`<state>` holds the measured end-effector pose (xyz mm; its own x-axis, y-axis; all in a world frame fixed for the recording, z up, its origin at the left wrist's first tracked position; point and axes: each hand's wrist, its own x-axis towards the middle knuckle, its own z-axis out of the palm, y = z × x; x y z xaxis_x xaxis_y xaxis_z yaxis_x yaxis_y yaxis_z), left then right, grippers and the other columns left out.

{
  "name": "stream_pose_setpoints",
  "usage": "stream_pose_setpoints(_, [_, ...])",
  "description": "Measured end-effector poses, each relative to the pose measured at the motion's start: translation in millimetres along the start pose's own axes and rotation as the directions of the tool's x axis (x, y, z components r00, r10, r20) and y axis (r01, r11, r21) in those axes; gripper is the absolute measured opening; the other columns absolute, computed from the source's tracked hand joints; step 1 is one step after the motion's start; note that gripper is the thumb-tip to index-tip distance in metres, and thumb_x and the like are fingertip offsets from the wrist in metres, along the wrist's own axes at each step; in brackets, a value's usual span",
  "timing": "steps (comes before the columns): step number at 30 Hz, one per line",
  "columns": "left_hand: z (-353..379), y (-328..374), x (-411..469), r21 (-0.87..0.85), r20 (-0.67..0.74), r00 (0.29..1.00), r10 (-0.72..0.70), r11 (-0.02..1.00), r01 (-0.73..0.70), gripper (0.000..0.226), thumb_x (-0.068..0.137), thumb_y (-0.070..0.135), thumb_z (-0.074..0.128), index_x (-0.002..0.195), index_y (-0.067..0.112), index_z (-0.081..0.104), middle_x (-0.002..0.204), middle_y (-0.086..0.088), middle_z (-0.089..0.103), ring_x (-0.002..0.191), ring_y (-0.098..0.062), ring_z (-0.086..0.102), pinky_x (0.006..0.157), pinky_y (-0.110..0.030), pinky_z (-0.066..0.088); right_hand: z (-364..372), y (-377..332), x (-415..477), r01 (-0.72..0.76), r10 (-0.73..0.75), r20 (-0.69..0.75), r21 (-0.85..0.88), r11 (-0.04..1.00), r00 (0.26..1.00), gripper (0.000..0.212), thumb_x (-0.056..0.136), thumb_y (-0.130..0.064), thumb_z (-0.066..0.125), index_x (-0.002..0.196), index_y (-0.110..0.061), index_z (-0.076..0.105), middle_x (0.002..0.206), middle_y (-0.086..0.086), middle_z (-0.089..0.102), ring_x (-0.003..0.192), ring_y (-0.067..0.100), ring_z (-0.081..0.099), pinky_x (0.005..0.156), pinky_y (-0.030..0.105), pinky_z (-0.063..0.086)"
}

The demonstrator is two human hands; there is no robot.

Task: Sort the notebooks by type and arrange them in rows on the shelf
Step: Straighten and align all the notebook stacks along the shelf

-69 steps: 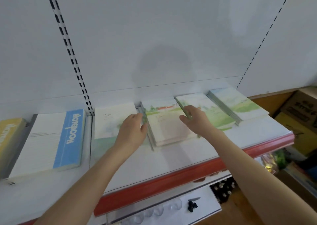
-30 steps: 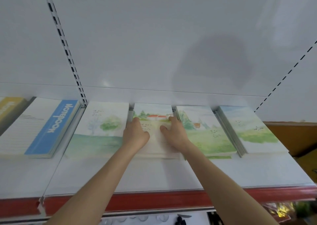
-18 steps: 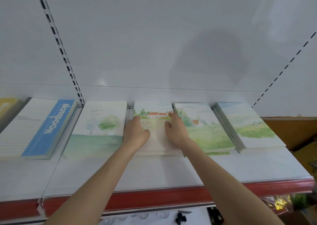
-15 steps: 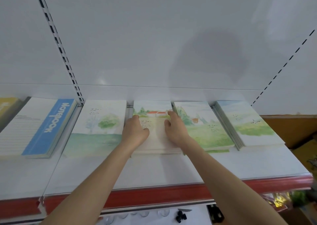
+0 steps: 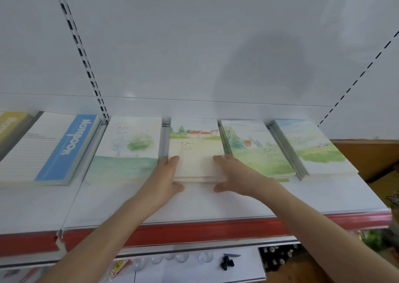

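One notebook stack (image 5: 195, 159), seemingly between grips (image 5: 164, 174) (image 5: 235, 172)

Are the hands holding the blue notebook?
No, the left hand and right hand both touch the red-roofed house stack; the blue notebook lies apart, further left.

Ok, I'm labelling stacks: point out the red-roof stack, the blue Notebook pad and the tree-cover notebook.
red-roof stack (image 5: 195, 151), head view, cover middle
blue Notebook pad (image 5: 71, 144), head view, blue band
tree-cover notebook (image 5: 140, 145), head view, green tree
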<state>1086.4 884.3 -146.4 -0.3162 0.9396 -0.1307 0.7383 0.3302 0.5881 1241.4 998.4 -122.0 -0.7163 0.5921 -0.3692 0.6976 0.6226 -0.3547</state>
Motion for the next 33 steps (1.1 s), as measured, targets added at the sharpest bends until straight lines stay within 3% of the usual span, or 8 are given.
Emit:
stream_pose_setpoints(5, [4.0, 1.8, -1.2, 0.03, -0.042, 0.999, 0.003, 1.0, -0.001, 0.055, 0.091, 0.009, 0.054, 0.139, 0.007, 0.029, 0.138, -0.013, 0.033, 0.124, -0.023, 0.038, 0.075, -0.011, 0.021, 5.3, -0.6, 3.5, 0.024, -0.027, -0.06, -0.055, 0.998, 0.998, 0.057, 0.085, -0.016, 0.064, 0.133, -0.007, 0.034, 0.13, 0.015, 0.039, 0.114, 0.034, 0.047, 0.095, 0.036, 0.041])
stream_pose_setpoints(8, [6.3, 1.9, -2.2, 0.062, -0.088, 0.996, -0.002, 0.998, 0.008, 0.051, 0.093, 0.007, 0.051, 0.139, 0.007, 0.03, 0.136, -0.014, 0.036, 0.122, -0.025, 0.041, 0.087, -0.015, 0.028, 8.5, 0.4, 4.5, 0.038, -0.047, -0.108, -0.087, 0.995, 0.993, 0.05, 0.087, -0.018, 0.061, 0.13, -0.009, 0.036, 0.126, 0.015, 0.042, 0.113, 0.033, 0.049, 0.091, 0.034, 0.041])
stream_pose_setpoints(18, [2.0, 5.3, 1.3, 0.0, -0.077, 0.996, -0.052, 0.999, 0.052, 0.043, 0.089, 0.005, 0.056, 0.129, 0.0, 0.042, 0.129, -0.018, 0.045, 0.116, -0.027, 0.045, 0.089, -0.025, 0.033, 2.6, 2.9, 10.7, 0.017, -0.021, -0.085, -0.044, 0.999, 0.996, 0.054, 0.085, -0.013, 0.062, 0.132, -0.008, 0.037, 0.128, 0.014, 0.043, 0.115, 0.031, 0.046, 0.092, 0.034, 0.041])
stream_pose_setpoints(25, [2.6, 4.0, 2.9, 0.029, -0.053, 0.998, -0.028, 0.999, 0.03, 0.055, 0.09, 0.01, 0.057, 0.138, 0.006, 0.032, 0.13, -0.014, 0.04, 0.116, -0.026, 0.044, 0.084, -0.021, 0.031, 1.9, 4.3, 5.5, 0.039, -0.042, -0.028, -0.099, 0.994, 0.999, 0.056, 0.087, -0.011, 0.059, 0.136, -0.01, 0.031, 0.127, 0.015, 0.04, 0.113, 0.033, 0.048, 0.091, 0.037, 0.043])
stream_pose_setpoints(29, [8.5, 2.9, 0.6, 0.038, -0.109, 0.994, -0.019, 0.999, 0.023, 0.051, 0.092, 0.006, 0.053, 0.138, 0.006, 0.032, 0.129, -0.014, 0.039, 0.113, -0.025, 0.046, 0.084, -0.018, 0.031, 2.3, 5.0, 7.1, 0.053, -0.061, -0.061, -0.128, 0.99, 0.996, 0.05, 0.088, -0.007, 0.055, 0.133, -0.009, 0.033, 0.123, 0.015, 0.042, 0.109, 0.033, 0.05, 0.084, 0.035, 0.043])
stream_pose_setpoints(33, [7.2, 4.4, -0.5, -0.011, -0.116, 0.993, -0.033, 0.999, 0.031, 0.053, 0.09, 0.008, 0.055, 0.138, 0.006, 0.032, 0.134, -0.014, 0.038, 0.12, -0.025, 0.042, 0.09, -0.021, 0.031, 9.1, 6.4, 5.4, 0.052, -0.06, -0.075, -0.112, 0.992, 0.995, 0.054, 0.091, -0.006, 0.049, 0.139, -0.012, 0.026, 0.126, 0.015, 0.038, 0.111, 0.034, 0.049, 0.088, 0.036, 0.043])
